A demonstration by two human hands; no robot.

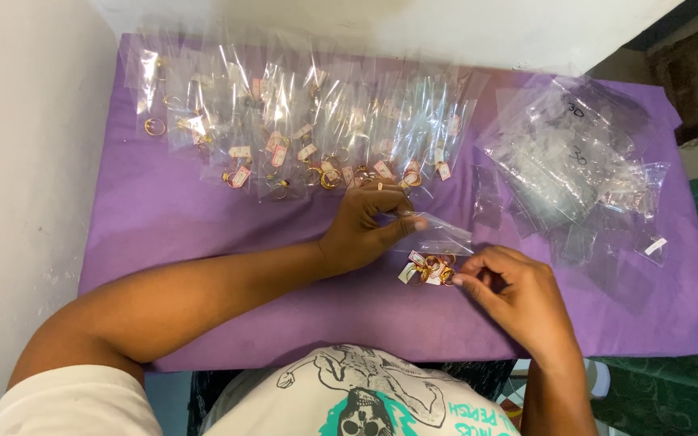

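Left grip (365, 226) on clear pouch (438, 232)

Soft even daylight; glare on clear plastic bags (300, 121) (top row); slight softness overall

Bare purple counter (163, 218) at left and lower centre gives my grip room. Bagged rings (300, 129) crowd the upper middle; a heap of empty bags (575, 161) blocks the upper right.

Two hands (365, 226), one purple cloth (163, 218)
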